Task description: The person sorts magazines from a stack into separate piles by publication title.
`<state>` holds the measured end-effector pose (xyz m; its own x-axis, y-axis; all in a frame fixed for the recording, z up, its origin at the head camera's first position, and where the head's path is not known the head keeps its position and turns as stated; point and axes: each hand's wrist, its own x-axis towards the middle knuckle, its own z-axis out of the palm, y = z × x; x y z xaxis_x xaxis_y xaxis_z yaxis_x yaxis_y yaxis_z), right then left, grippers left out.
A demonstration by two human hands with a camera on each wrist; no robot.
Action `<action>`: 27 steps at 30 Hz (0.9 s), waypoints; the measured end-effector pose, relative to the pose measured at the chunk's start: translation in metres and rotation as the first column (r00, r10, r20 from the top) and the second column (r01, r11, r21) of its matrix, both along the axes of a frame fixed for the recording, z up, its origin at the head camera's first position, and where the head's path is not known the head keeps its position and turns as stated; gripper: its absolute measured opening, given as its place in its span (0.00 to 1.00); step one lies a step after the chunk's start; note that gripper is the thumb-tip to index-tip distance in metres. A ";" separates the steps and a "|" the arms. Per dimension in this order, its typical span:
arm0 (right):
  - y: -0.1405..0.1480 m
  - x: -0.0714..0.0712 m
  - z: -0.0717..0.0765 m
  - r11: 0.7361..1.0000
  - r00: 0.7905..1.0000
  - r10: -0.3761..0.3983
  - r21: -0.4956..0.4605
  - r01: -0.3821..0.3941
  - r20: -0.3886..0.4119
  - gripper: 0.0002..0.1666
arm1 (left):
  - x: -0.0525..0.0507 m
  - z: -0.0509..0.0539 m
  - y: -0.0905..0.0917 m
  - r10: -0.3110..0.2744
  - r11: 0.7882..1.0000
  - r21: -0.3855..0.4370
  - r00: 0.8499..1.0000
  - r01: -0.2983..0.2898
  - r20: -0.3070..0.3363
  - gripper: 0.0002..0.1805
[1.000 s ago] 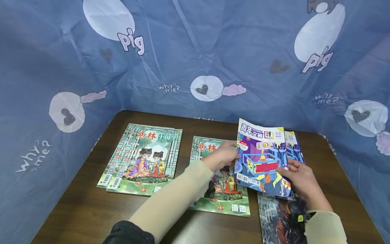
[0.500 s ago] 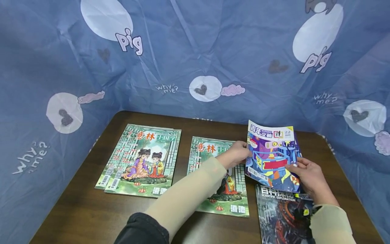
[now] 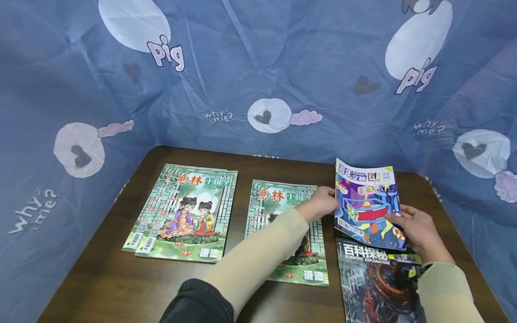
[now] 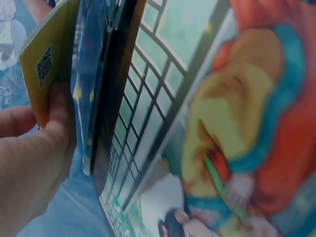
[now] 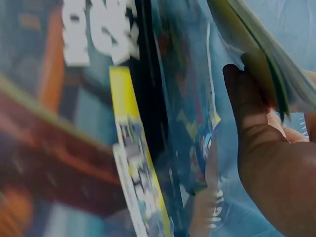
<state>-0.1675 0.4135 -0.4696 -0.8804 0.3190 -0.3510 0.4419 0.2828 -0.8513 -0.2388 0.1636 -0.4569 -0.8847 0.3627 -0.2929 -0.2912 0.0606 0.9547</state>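
Note:
A magazine with a purple and blue cover is held by its two side edges, slightly bowed. My left hand pinches its left edge, and my right hand pinches the right edge. In the left wrist view its yellow back stands apart from a blue-covered magazine beneath. Below the hands lies a dark science magazine, partly hidden by the right sleeve. My left forearm crosses a green magazine in the middle of the table.
Overlapping green magazines lie on the left of the brown table. A blue printed cloth encloses the back and both sides close to the table's edges.
Both hands have carried the purple and blue magazine to the right, over the matching one, which it now covers in the head view. More of the dark science magazine shows.

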 end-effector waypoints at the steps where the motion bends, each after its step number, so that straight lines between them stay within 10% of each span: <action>1: 0.001 -0.002 0.001 1.000 1.000 0.004 0.012 -0.004 0.001 0.50 | 0.000 0.001 0.002 0.011 1.000 -0.017 1.000 -0.011 -0.009 0.21; 11: 0.016 -0.010 -0.002 0.999 0.999 -0.041 0.034 0.041 0.008 0.49 | 0.005 -0.003 0.021 0.040 0.993 -0.106 0.997 -0.047 -0.069 0.24; 27: 0.035 -0.007 -0.006 0.994 0.992 -0.101 0.046 0.097 0.075 0.52 | 0.006 -0.009 0.032 -0.081 0.979 -0.192 0.993 0.063 -0.091 0.23</action>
<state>-0.1749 0.4488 -0.4758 -0.8147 0.4192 -0.4008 0.5332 0.2695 -0.8019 -0.2327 0.1957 -0.4662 -0.8860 0.3730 -0.2754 -0.1852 0.2597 0.9478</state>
